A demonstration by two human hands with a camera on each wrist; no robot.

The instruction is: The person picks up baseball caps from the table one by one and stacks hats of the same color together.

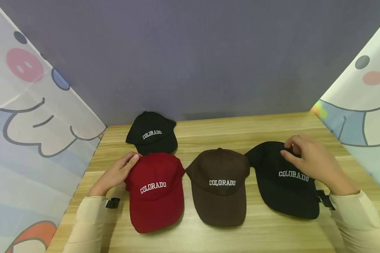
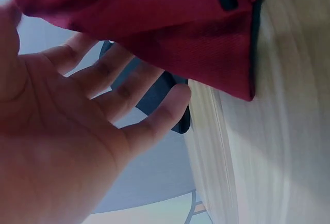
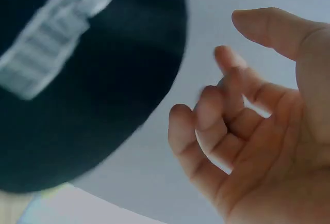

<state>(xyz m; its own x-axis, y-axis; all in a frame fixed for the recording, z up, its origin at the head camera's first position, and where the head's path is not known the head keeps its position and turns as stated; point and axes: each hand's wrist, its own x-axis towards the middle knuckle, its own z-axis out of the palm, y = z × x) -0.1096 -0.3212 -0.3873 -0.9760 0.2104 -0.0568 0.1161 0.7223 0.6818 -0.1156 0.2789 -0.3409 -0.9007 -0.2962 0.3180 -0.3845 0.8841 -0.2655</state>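
Note:
My left hand (image 1: pixel 117 172) is at the upper left side of a red baseball cap (image 1: pixel 156 205) with white COLORADO lettering. In the left wrist view its fingers (image 2: pixel 149 128) are spread and fairly straight, their tips partly behind the cap's lower edge. My right hand (image 1: pixel 313 161) is over the crown of a black baseball cap (image 1: pixel 285 196) at the right. The right wrist view shows that hand's palm with loosely bent fingers (image 3: pixel 206 157), the thumb apart, nothing between them. Between these two caps lies a dark brown cap (image 1: pixel 220 207), its bill toward me.
Another black cap (image 1: pixel 153 138) sits behind the red one, near the back edge. All the caps rest on a wood-grain table (image 1: pixel 209 240). A grey panel (image 1: pixel 209 59) closes off the back, and cartoon-printed sheets (image 1: pixel 35 116) stand along both sides.

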